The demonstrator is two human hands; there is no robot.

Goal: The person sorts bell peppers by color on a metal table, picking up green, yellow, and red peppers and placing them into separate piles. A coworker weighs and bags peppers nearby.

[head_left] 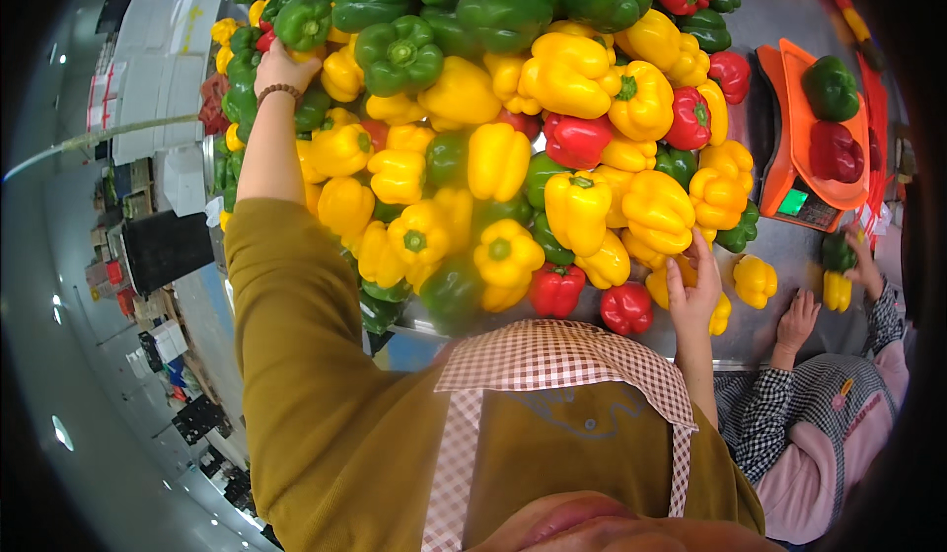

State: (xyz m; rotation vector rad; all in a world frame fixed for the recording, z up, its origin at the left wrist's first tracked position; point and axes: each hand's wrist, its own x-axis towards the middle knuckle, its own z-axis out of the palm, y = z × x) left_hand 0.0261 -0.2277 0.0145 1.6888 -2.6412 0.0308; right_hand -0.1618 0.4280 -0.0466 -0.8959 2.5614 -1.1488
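Note:
A large heap of bell peppers lies before me, with yellow bell peppers, green bell peppers and red bell peppers mixed together. My left hand, with a beaded bracelet on its wrist, reaches to the heap's far left. It touches the underside of a green bell pepper; its fingertips are hidden. At the heap's near right edge, my right hand has thumb and forefinger apart. The forefinger tip meets a large yellow bell pepper, and a smaller yellow bell pepper lies beside the thumb.
An orange weighing scale at the right carries a green pepper and a dark red pepper. Beyond my right arm, a co-worker's hands are at the metal table. White foam boxes stand at the left.

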